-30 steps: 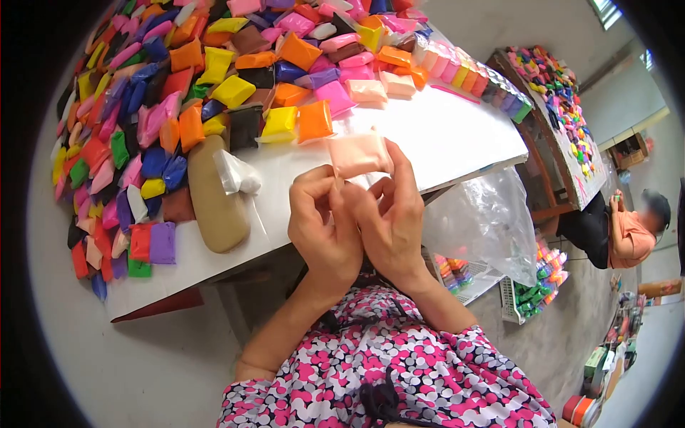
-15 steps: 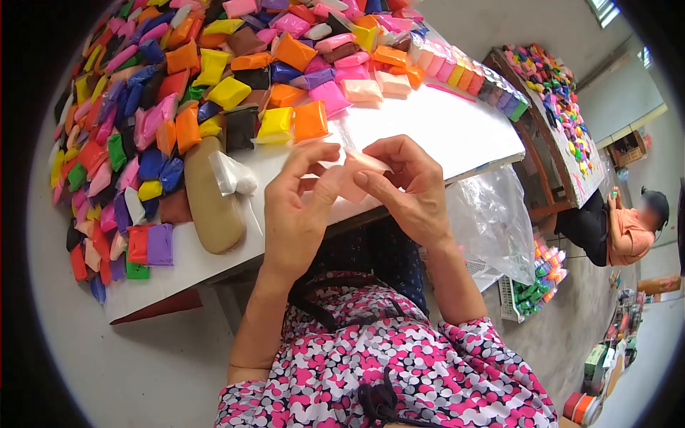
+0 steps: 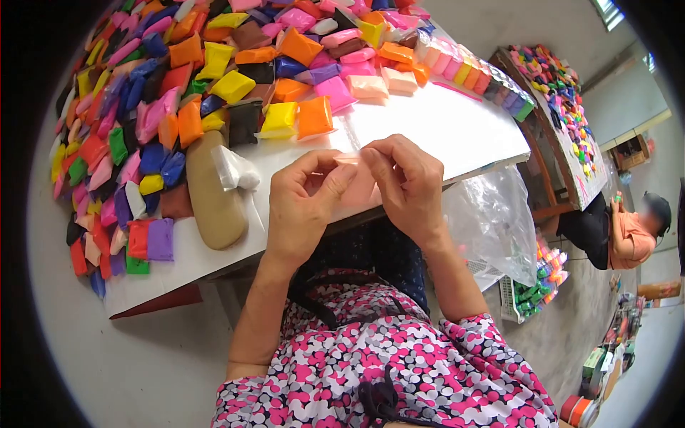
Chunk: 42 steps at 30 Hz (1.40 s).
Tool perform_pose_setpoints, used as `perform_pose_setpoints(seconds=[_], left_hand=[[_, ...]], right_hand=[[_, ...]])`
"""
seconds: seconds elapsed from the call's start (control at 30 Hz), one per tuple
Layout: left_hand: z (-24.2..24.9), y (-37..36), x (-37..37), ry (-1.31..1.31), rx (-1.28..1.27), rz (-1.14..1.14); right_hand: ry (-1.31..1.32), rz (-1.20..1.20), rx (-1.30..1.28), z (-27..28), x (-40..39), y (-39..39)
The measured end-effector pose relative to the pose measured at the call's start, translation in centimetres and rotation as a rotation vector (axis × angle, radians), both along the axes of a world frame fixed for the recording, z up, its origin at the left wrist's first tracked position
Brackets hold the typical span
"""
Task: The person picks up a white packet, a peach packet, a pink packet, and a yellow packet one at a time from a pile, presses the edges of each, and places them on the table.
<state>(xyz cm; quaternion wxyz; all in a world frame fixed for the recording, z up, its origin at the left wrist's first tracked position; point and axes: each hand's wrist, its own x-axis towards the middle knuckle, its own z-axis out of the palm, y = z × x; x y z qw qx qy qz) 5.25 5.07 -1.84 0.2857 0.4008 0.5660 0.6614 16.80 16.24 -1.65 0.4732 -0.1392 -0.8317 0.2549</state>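
Note:
Between my two hands, over the table's front edge, is a pale pink packet (image 3: 360, 187) in thin clear wrap. My left hand (image 3: 303, 200) pinches its left top edge between thumb and fingers. At the right top edge, the thumb and forefinger of my right hand (image 3: 408, 182) are closed on it too. Beyond my hands lie an orange packet (image 3: 315, 118) and a yellow packet (image 3: 279, 120). To the left rests a tan, long rounded case (image 3: 212, 203), with a white lump in clear plastic (image 3: 241, 171) beside it.
A heap of coloured packets (image 3: 171, 107) covers the table's left and back. Rows of small packs (image 3: 474, 75) line the far right edge. Below hangs a clear plastic bag (image 3: 492, 221), near a white crate (image 3: 510, 298). Another person (image 3: 631, 232) sits by a second table (image 3: 571, 135).
My right fingers have moved in toward the left ones along the packet's top edge. The raised flap of wrap now lies lower, and the packet hangs flatter between both hands.

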Motion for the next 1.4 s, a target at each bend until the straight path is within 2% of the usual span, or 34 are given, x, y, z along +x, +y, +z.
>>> perform_pose_setpoints(seconds=[0.07,0.17,0.27,0.37,0.47,0.57,0.67,0.77,0.87,0.97,1.07,1.17,1.27,1.4], left_hand=[[0.0,0.3,0.1,0.018,0.009,0.024],[-0.4,0.5,-0.1,0.024,0.037,0.047],[-0.5,0.4,-0.3,-0.062,0.02,0.088],[-0.8,0.6,-0.5,-0.118,0.083,0.104],[-0.8,0.7,-0.3,-0.068,0.09,0.133],[-0.8,0.5,-0.8,-0.041,0.065,0.112],[-0.1,-0.1,-0.2,-0.04,0.023,0.185],[-0.3,-2.0,-0.7,0.634,0.008,0.22],[0.0,-1.9,0.1,0.661,0.047,0.216],[-0.7,-1.8,-0.2,0.748,0.027,0.197],[-0.9,-1.5,-0.1,0.733,0.024,0.217],[-1.2,-1.4,-0.3,0.742,0.037,0.219],[-1.3,-1.1,0.0,0.738,0.027,0.234],[-1.1,-1.1,0.3,0.795,-0.006,0.22]], right_hand=[[0.021,-0.014,0.111,0.0,-0.3,0.0],[-0.014,0.01,0.104,-0.1,-0.3,0.1],[0.002,0.077,-0.325,-0.1,-0.1,-0.4],[-0.077,0.075,-0.332,-0.2,0.2,-0.1],[-0.055,0.084,-0.397,-0.5,0.1,-0.2],[-0.023,0.045,-0.275,-0.5,-0.2,-0.2],[0.033,0.016,-0.489,-0.6,-0.3,-0.1],[0.018,0.017,-0.633,-0.2,-0.2,0.6],[-0.034,0.025,-0.731,0.4,-0.4,0.5],[-0.094,-0.012,-0.694,0.5,-0.7,0.2],[-0.24,-0.193,-0.428,0.8,0.3,-0.1],[-0.107,-0.184,-0.177,0.1,1.8,-0.7],[-0.266,-0.007,-0.128,0.2,3.0,-1.3],[-0.204,-0.064,0.045,-1.5,2.2,-1.0]])
